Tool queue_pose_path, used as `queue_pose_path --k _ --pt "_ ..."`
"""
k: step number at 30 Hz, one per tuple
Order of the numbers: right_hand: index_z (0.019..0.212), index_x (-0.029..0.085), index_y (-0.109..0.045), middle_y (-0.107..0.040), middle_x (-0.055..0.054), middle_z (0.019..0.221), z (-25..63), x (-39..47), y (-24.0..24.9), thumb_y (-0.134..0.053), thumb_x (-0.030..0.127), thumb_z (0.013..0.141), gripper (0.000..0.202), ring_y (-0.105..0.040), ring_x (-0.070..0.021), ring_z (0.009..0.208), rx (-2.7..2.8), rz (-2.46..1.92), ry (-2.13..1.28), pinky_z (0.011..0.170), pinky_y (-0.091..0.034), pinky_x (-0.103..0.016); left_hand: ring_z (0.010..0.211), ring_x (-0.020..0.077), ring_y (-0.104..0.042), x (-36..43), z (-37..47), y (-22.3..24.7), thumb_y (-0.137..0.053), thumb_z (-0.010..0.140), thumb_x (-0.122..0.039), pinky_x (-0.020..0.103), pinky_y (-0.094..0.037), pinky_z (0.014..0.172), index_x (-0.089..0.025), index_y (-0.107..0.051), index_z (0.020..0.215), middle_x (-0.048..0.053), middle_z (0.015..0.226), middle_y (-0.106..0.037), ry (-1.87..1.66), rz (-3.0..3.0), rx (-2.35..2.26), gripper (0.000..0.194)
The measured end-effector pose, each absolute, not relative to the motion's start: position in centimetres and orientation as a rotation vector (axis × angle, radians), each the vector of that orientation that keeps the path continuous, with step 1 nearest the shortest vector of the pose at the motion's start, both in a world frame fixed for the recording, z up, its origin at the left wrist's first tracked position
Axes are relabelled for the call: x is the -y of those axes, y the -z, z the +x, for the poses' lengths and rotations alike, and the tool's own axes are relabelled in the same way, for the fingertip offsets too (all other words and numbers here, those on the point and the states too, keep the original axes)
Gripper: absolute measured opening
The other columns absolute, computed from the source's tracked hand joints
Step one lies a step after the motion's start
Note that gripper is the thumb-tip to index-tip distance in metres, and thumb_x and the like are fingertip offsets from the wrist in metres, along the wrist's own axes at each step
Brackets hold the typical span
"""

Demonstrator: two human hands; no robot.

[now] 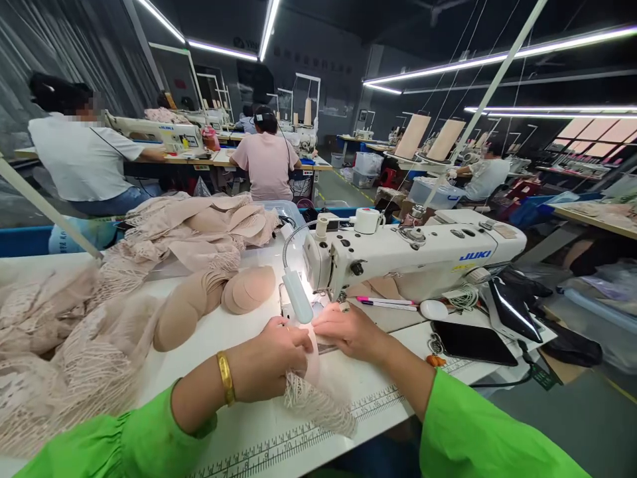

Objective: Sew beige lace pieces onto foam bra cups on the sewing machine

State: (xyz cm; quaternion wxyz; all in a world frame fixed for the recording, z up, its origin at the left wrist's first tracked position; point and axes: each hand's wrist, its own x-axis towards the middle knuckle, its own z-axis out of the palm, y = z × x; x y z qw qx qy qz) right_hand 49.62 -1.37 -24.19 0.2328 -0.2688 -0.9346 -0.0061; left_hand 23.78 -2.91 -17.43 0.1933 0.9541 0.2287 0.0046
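A white sewing machine [423, 249] stands on the table, with a small lit lamp [297, 295] beside its needle end. My left hand [271, 358], a gold bangle at the wrist, is closed on a beige lace piece [318, 401] left of the needle area. Lace hangs from below its fingers toward the printed ruler. My right hand [348, 328] lies with fingers extended and together, pressing the same piece close under the needle. The needle itself is hidden behind the lamp and machine head.
Beige lace pieces [114, 318] and stacked oval pads [249, 289] cover the left side. To the right lie pens [388, 303], a white mouse-like object [434, 309] and a black phone [474, 342]. People sit at machines beyond.
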Motion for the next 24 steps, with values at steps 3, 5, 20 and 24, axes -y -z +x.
queue_pose_path --k 3,5,20,24 --pt "0.110 0.027 -0.073 -0.079 -0.004 0.106 50.1 1.7 23.6 -0.049 0.013 0.103 0.030 -0.066 -0.0195 0.098 2.570 -0.767 -0.088 0.087 -0.045 -0.034 0.100 0.0220 -0.069 3.0 23.7 17.4 -0.066 0.067 0.001 0.049 -0.038 0.107 -0.024 -0.073 0.076 0.000 0.125 -0.069 -0.029 2.659 -0.679 0.027" --pt "0.109 0.027 -0.075 -0.079 -0.004 0.106 50.1 1.9 23.2 -0.049 0.011 0.100 0.031 -0.066 -0.0204 0.097 2.565 -0.836 -0.098 0.088 -0.045 -0.035 0.099 0.0215 -0.068 3.0 23.8 17.4 -0.066 0.068 0.001 0.048 -0.038 0.105 -0.024 -0.073 0.075 0.000 0.125 -0.069 -0.031 2.659 -0.683 0.026" --pt "0.103 0.027 -0.072 -0.072 -0.003 0.093 50.0 2.1 22.8 -0.053 0.002 0.089 0.034 -0.058 -0.0230 0.090 2.544 -1.065 -0.127 0.081 -0.041 -0.033 0.107 0.0243 -0.068 2.2 24.0 18.1 -0.063 0.066 0.002 0.040 -0.036 0.099 -0.021 -0.067 0.072 0.001 0.126 -0.070 -0.121 2.685 -0.627 0.024" --pt "0.098 0.026 -0.071 -0.070 -0.003 0.089 50.0 2.2 22.7 -0.051 0.001 0.088 0.033 -0.055 -0.0226 0.087 2.550 -1.039 -0.153 0.080 -0.039 -0.033 0.107 0.0242 -0.068 2.2 24.1 18.0 -0.063 0.065 0.002 0.039 -0.036 0.097 -0.020 -0.066 0.072 0.001 0.126 -0.070 -0.109 2.679 -0.616 0.024"
